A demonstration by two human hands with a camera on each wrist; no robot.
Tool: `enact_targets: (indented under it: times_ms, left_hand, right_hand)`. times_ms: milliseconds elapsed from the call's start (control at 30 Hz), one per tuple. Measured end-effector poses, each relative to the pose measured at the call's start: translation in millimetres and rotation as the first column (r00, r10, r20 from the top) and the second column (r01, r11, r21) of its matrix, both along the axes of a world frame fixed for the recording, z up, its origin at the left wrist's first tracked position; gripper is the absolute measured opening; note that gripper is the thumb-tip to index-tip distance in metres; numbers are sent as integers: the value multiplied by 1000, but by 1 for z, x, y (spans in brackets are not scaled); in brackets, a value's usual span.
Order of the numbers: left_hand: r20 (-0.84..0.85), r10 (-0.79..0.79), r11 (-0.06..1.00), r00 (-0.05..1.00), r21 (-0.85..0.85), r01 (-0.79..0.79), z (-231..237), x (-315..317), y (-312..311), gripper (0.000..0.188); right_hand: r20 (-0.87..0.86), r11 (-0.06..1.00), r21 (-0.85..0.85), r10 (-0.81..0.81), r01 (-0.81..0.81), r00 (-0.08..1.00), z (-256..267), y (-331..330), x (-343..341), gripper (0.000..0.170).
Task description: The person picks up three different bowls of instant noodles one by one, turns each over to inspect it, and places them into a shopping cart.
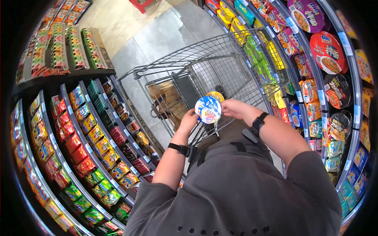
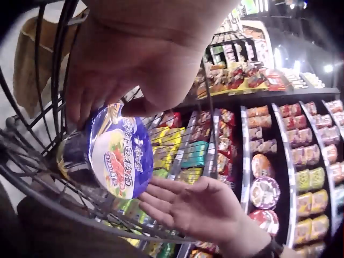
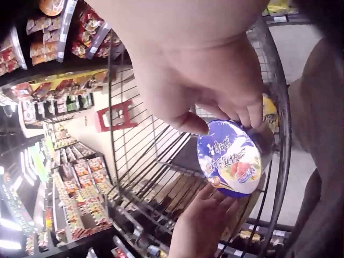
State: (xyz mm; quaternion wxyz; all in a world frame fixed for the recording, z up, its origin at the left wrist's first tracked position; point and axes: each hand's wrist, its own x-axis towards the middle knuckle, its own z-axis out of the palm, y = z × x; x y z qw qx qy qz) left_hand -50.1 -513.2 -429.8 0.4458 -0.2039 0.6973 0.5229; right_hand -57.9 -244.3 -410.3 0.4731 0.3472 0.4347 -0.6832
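Holding cup (image 1: 208, 110) at cart (image 1: 232, 59), head view, person's left hand (image 1: 188, 122) gripping it, yellow lid (image 1: 216, 95) beside; left wrist view, right hand (image 2: 196, 209) open, straight fingers touching cup; right wrist view, left hand under cup's rim

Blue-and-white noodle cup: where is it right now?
The noodle cup is near the head view's centre, between the left hand and right hand, beside a yellow item.

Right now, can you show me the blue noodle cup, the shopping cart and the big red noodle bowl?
Blue noodle cup (image 1: 208, 111): head view, on its lid.
Shopping cart (image 3: 286, 140): right wrist view, on its thick dark rim.
Big red noodle bowl (image 1: 325, 48): head view, on its lid.
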Motion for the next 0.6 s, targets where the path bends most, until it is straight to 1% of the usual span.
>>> enact_targets:
  times_ms: [33,67,133,200,233,267,333,367,400,467,533,567,600]
  left_hand:
    - [4,-5,1000,1000,-29,5,-11,-2,8,48]
    - [7,-10,998,1000,-57,11,-21,-3,16,47]
    - [37,-16,997,999,-72,19,-54,-1,23,47]
    - [37,-136,966,990,-217,141,-80,2,30,48]
    - [49,-195,940,980,-277,201,-90,2,32,51]
    - [65,-197,939,978,-274,207,-99,4,34,51]
    - [33,-245,923,969,-299,244,-112,11,38,54]
    - [30,-268,903,963,-340,262,-118,13,40,47]
    - [41,-270,902,962,-340,268,-123,15,40,47]
    - [14,-274,883,962,-393,257,-129,19,36,48]
    - [11,-283,877,959,-401,264,-120,11,36,48]
    - [41,-292,878,956,-385,285,-114,7,35,48]
    - [68,-300,880,951,-366,304,-111,4,34,48]
  right_hand:
    - [11,999,33,17,-18,1000,-19,0,-7,13]
    - [34,1000,25,11,-12,999,-36,5,-10,13]
    - [116,984,153,79,-96,990,-60,12,-19,23]
    - [148,989,125,53,-72,988,-79,13,-22,24]
    - [149,978,158,116,-139,982,-84,12,-26,23]
    - [148,960,190,179,-206,973,-88,14,-29,23]
    - [171,962,148,204,-230,964,-109,18,-23,24]
    - [205,961,157,196,-229,959,-118,16,-18,25]
    - [235,959,167,186,-229,954,-126,15,-14,26]
    - [246,969,140,166,-204,955,-140,17,-6,27]
    - [106,987,-4,157,-158,982,-140,19,-3,50]
    - [107,988,-6,156,-156,982,-139,18,-1,50]
    - [136,989,32,142,-148,980,-132,18,-4,46]
